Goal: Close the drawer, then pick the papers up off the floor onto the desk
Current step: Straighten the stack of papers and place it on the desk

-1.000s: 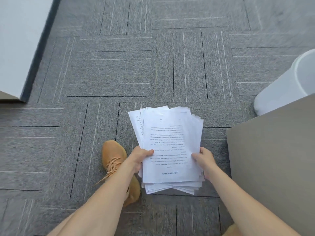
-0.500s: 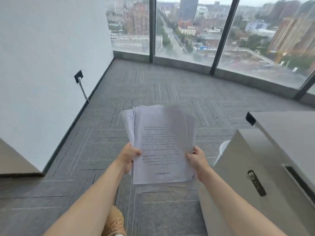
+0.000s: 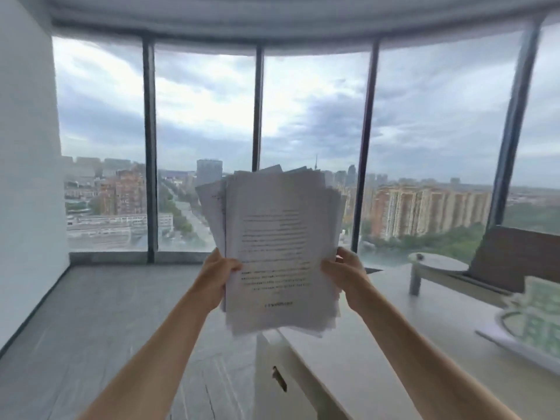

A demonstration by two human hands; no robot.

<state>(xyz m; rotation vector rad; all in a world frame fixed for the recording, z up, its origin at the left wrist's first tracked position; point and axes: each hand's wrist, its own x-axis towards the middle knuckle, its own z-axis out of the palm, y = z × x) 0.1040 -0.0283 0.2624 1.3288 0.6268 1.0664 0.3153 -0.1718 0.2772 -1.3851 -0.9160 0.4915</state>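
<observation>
Paper stack (image 3: pixel 272 247) is clamped upright between left hand (image 3: pixel 218 275) and right hand (image 3: pixel 344 272), with the bench (image 3: pixel 378 344) down to the right, nearer the right hand.

Windows (image 3: pixel 312 122): tall glass panes in dark frames, curving across the far side of the room.
View outside: cloudy sky over a city, with orange-brown apartment blocks (image 3: pixel 424 210) at right and a road (image 3: pixel 194 219) running away at left.
Wall (image 3: pixel 27 177): plain white, at left.
Floor (image 3: pixel 91 313): grey carpet tiles.
Mug (image 3: pixel 539 313): green-and-white patterned, at the right edge, blurred.
Monitor (image 3: pixel 515 256): dark, seen from behind, on a round-based stand.
</observation>
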